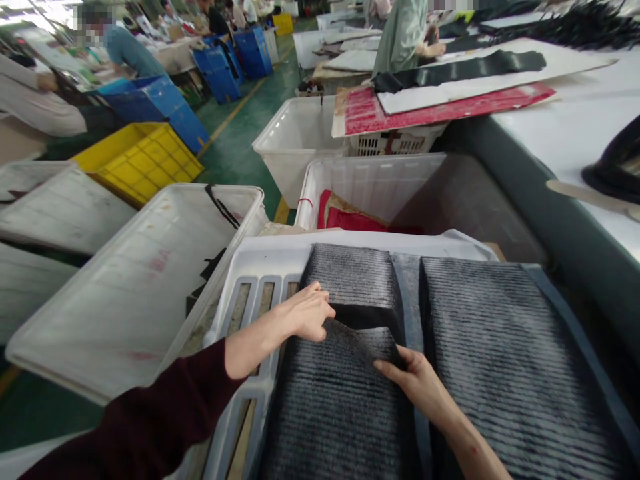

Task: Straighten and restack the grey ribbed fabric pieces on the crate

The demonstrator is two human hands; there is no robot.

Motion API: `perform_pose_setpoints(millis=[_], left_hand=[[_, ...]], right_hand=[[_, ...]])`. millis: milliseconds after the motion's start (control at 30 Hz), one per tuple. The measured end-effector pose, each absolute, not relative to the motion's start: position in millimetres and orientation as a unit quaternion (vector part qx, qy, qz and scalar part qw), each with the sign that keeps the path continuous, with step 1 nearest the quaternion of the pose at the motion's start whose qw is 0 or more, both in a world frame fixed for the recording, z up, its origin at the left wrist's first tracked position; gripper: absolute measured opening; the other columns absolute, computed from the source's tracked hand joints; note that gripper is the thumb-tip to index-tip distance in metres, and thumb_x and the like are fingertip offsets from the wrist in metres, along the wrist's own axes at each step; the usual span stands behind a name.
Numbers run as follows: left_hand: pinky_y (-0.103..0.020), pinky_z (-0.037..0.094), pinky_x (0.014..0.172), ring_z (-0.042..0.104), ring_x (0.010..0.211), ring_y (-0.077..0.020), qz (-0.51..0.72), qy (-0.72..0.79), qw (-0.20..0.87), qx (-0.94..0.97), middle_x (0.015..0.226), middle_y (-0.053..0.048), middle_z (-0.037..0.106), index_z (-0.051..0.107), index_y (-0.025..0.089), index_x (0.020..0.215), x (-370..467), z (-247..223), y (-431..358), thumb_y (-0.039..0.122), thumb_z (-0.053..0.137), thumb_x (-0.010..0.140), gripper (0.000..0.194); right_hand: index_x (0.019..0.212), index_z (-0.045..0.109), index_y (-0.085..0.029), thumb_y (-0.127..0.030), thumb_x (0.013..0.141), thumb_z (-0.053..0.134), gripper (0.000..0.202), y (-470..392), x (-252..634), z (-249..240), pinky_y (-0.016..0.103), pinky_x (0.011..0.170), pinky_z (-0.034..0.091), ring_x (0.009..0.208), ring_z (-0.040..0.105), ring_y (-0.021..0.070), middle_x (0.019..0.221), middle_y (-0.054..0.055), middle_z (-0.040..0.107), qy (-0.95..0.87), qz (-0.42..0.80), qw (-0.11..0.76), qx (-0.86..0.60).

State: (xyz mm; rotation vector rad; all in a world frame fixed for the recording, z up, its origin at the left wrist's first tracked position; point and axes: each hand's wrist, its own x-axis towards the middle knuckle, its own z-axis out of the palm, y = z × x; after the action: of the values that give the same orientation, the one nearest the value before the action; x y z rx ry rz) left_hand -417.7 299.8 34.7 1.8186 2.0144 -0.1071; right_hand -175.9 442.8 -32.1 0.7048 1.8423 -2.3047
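Observation:
Stacks of dark, ribbed fabric pieces lie on a white slotted tray (257, 387) in front of me. My left hand (311, 313) pinches the far left corner of the top fabric piece (345, 400) on the near left stack. Thumb and fingers of my right hand (413, 373) grip that piece's far right corner. Its far edge is lifted and sags between my hands. Just beyond lies another stack of ribbed pieces (353, 270). A larger stack (510, 360) is at the right, beside my right forearm.
White bins stand at the left (125, 267) and behind the tray (370, 170), the latter holding red material (345, 217). At the right is a white-topped worktable (560, 143). Yellow (145, 157) and blue (150, 107) crates line the aisle. Other people work farther back.

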Motion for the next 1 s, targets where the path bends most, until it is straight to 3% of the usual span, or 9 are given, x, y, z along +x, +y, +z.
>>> perform_pose_setpoints(millis=[133, 300, 500, 633, 733, 833, 1000], left_hand=[[-0.039, 0.033, 0.088, 0.055, 0.085, -0.0232, -0.039, 0.739, 0.277, 0.613, 0.071, -0.003, 0.061, 0.071, 0.021, 0.074, -435, 43, 281, 0.026, 0.062, 0.066, 0.013], [-0.039, 0.036, 0.086, 0.055, 0.075, -0.0215, -0.002, 0.761, 0.358, 0.541, 0.062, 0.0, 0.058, 0.066, 0.02, 0.064, -447, 33, 255, 0.024, 0.066, 0.06, 0.005], [-0.029, 0.044, 0.071, 0.062, 0.082, -0.0213, 0.139, 0.77, 0.454, 0.427, 0.094, -0.005, 0.07, 0.068, 0.016, 0.094, -432, 4, 208, 0.036, 0.065, 0.072, 0.03], [-0.032, 0.049, 0.08, 0.063, 0.095, -0.0239, 0.243, 0.762, 0.491, 0.346, 0.11, -0.008, 0.069, 0.064, 0.013, 0.112, -394, -14, 173, 0.048, 0.06, 0.082, 0.046], [-0.034, 0.048, 0.094, 0.06, 0.111, -0.0239, 0.31, 0.738, 0.518, 0.302, 0.128, -0.009, 0.063, 0.055, 0.014, 0.129, -361, -21, 152, 0.048, 0.053, 0.088, 0.053], [-0.039, 0.043, 0.104, 0.054, 0.121, -0.0265, 0.388, 0.712, 0.541, 0.225, 0.135, -0.01, 0.058, 0.049, 0.014, 0.137, -334, -18, 138, 0.047, 0.055, 0.089, 0.059], [-0.044, 0.043, 0.103, 0.051, 0.124, -0.0282, 0.452, 0.673, 0.57, 0.133, 0.139, -0.01, 0.054, 0.04, 0.018, 0.145, -311, -7, 129, 0.049, 0.055, 0.09, 0.064]], right_hand=[[0.11, 0.071, -0.022, -0.045, 0.078, 0.075, 0.04, 445, -172, -28, 0.037, 0.09, 0.052, 0.092, 0.067, 0.0218, 0.103, 0.004, 0.073, 0.529, -0.808, 0.075, 0.247], [0.123, 0.064, -0.024, -0.044, 0.079, 0.075, 0.05, 451, -171, -31, 0.044, 0.107, 0.043, 0.114, 0.061, 0.0256, 0.125, 0.005, 0.066, 0.526, -0.812, 0.059, 0.244], [0.129, 0.059, -0.025, -0.043, 0.08, 0.075, 0.055, 447, -156, -34, 0.046, 0.113, 0.037, 0.124, 0.055, 0.0273, 0.135, 0.005, 0.06, 0.538, -0.797, 0.081, 0.261], [0.131, 0.056, -0.026, -0.042, 0.078, 0.077, 0.06, 436, -134, -35, 0.046, 0.115, 0.035, 0.132, 0.047, 0.0274, 0.142, 0.005, 0.054, 0.521, -0.798, 0.096, 0.289], [0.135, 0.051, -0.031, -0.038, 0.076, 0.079, 0.066, 424, -116, -37, 0.043, 0.117, 0.033, 0.136, 0.043, 0.0245, 0.147, 0.001, 0.048, 0.498, -0.803, 0.103, 0.31], [0.137, 0.048, -0.033, -0.036, 0.073, 0.081, 0.072, 411, -101, -40, 0.043, 0.113, 0.037, 0.132, 0.048, 0.0246, 0.145, 0.001, 0.051, 0.472, -0.819, 0.118, 0.303], [0.126, 0.056, -0.027, -0.04, 0.074, 0.08, 0.059, 395, -91, -41, 0.046, 0.105, 0.045, 0.116, 0.061, 0.0253, 0.131, 0.006, 0.062, 0.442, -0.827, 0.144, 0.316]])
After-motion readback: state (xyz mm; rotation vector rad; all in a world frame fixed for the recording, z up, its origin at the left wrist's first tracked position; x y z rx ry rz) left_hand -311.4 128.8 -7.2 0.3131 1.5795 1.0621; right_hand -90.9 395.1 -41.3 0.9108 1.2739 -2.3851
